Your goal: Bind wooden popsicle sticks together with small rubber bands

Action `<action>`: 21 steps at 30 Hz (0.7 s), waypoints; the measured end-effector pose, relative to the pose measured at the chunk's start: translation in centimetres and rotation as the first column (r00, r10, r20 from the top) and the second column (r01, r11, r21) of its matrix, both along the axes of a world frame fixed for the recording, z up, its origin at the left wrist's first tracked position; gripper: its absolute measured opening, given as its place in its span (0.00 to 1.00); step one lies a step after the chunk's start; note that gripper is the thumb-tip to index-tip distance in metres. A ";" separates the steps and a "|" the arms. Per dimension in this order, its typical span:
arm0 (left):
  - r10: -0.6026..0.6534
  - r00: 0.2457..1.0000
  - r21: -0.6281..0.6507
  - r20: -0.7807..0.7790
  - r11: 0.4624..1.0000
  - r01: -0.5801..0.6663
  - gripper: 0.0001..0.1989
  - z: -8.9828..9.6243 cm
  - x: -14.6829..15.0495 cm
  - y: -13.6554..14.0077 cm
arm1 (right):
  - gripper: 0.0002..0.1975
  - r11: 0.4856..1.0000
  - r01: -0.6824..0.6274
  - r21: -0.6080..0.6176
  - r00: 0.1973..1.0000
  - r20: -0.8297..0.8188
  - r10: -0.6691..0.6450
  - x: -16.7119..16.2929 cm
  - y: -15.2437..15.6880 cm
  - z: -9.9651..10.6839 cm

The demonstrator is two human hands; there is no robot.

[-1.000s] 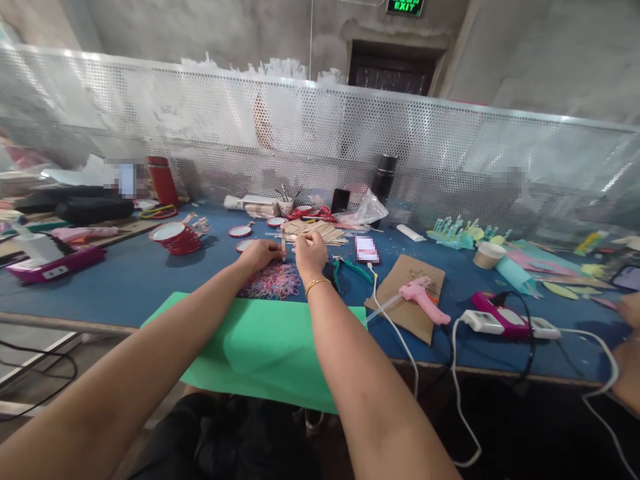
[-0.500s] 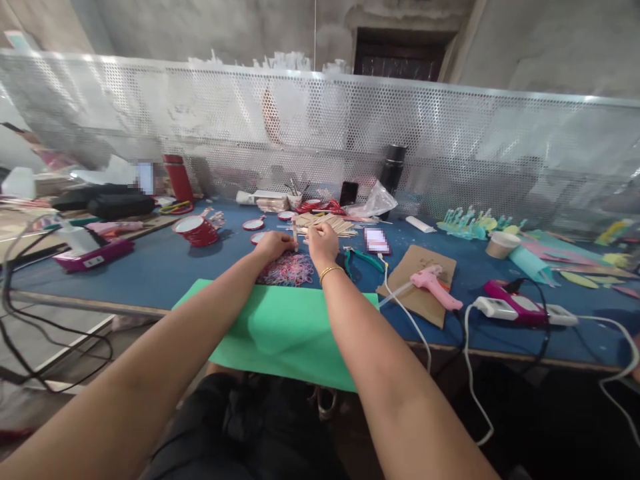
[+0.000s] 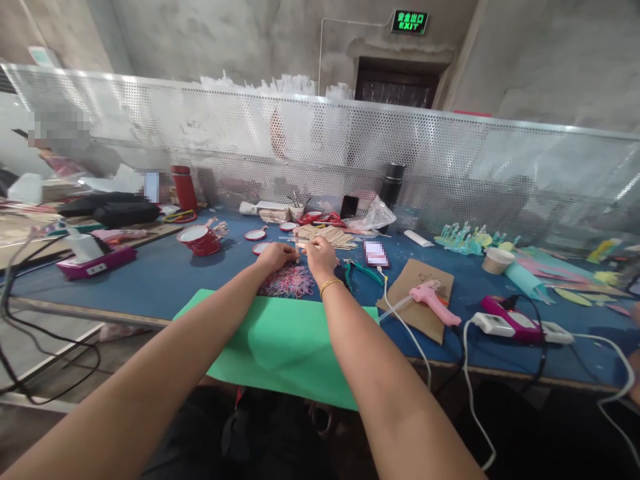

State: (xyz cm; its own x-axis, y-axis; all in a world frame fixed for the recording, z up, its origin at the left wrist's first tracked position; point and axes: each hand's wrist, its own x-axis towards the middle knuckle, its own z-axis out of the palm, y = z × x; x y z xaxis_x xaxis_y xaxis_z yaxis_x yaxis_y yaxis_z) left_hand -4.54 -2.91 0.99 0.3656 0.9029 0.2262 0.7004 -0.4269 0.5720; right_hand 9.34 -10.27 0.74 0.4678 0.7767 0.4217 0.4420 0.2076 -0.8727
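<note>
My left hand (image 3: 278,257) is closed in a pinch on a slim wooden stick (image 3: 297,241), which stands roughly upright between my two hands. Close on its right, my right hand (image 3: 321,257), with a gold bracelet (image 3: 330,284) at the wrist, has thumb and fingers pinched together. Whatever those fingers hold is too small to make out. Just below both hands lies a tangled heap of thin pink, blue and white bands (image 3: 289,283). Behind them is a pile of flat wooden sticks (image 3: 336,236). A green sheet (image 3: 280,340) hangs over the table's front edge under my forearms.
Left of my hands stand stacked red-rimmed discs (image 3: 200,241); more discs (image 3: 255,235) lie behind. To the right are teal pliers (image 3: 367,272), a phone (image 3: 375,253), a pink glue gun (image 3: 434,301) on cardboard (image 3: 400,283), and a power strip (image 3: 515,321) with trailing cables. A perforated metal screen (image 3: 320,147) closes the back.
The view has tipped upward, bringing an exit sign into sight. Both hands stay together at the stick above the bands, with only slight finger movement.
</note>
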 end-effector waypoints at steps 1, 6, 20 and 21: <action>0.000 1.000 0.004 -0.004 1.000 0.000 0.18 0.0 0.0 0.0 | 0.08 1.000 -0.004 -0.004 1.000 0.005 0.004 0.0 0.0 0.0; -0.014 1.000 0.022 -0.010 1.000 0.014 0.19 0.3 0.1 -0.4 | 0.08 0.999 0.039 -0.011 0.999 0.016 -0.039 0.2 -0.1 0.1; -0.018 1.000 0.041 -0.016 0.999 0.019 0.20 -0.1 -0.2 0.2 | 0.07 0.998 0.056 -0.021 0.998 0.037 -0.055 0.1 -0.2 0.1; -0.015 1.000 0.041 -0.017 0.999 0.016 0.20 -0.1 -0.2 0.3 | 0.07 0.999 0.048 -0.017 0.998 0.037 -0.047 0.0 -0.2 0.1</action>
State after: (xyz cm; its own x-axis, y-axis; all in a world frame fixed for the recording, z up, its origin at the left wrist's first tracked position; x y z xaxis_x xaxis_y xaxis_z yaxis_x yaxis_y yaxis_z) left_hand -4.77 -2.66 0.88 0.3836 0.8871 0.2566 0.7026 -0.4607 0.5424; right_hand 9.38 -10.46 0.83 0.4885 0.7618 0.4255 0.4830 0.1700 -0.8589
